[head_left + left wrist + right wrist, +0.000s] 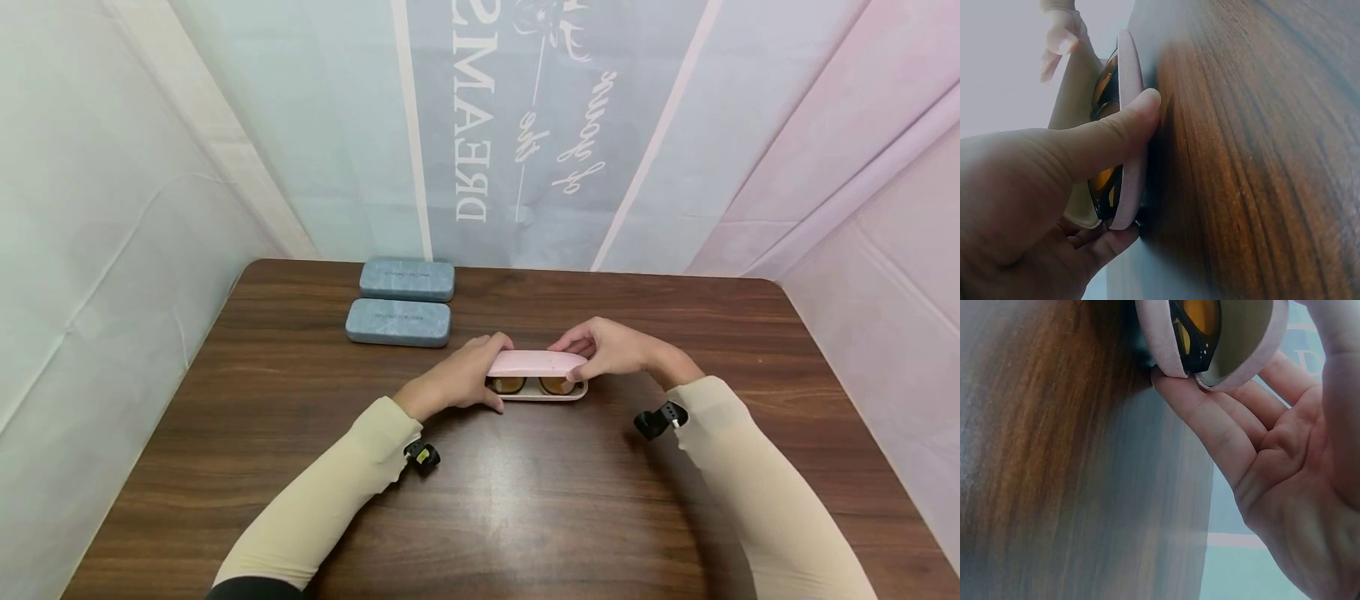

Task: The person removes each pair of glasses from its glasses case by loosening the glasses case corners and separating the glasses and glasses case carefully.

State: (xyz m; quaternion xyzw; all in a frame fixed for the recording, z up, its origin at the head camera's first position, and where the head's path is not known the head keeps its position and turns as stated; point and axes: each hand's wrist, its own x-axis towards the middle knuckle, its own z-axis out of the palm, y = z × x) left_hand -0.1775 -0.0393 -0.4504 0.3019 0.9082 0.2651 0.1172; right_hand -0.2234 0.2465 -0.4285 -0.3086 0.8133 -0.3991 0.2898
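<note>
A pink glasses case (534,363) sits on the table with its lid partly raised. Inside it lie sunglasses (1105,187) with dark frames and amber lenses. My left hand (459,375) grips the left end of the case, thumb across the front wall of the base and other fingers around the end. At the right end, my right hand (617,348) holds the lid between the thumb at its front edge and fingers behind. In the right wrist view, fingers touch the end of the case near the hinge; the thumb tip is out of frame.
Two blue-grey glasses cases (397,322), both closed, lie side by side at the back left of the brown wooden table (487,517). Pale printed fabric (337,125) hangs behind the table, with more fabric at both sides.
</note>
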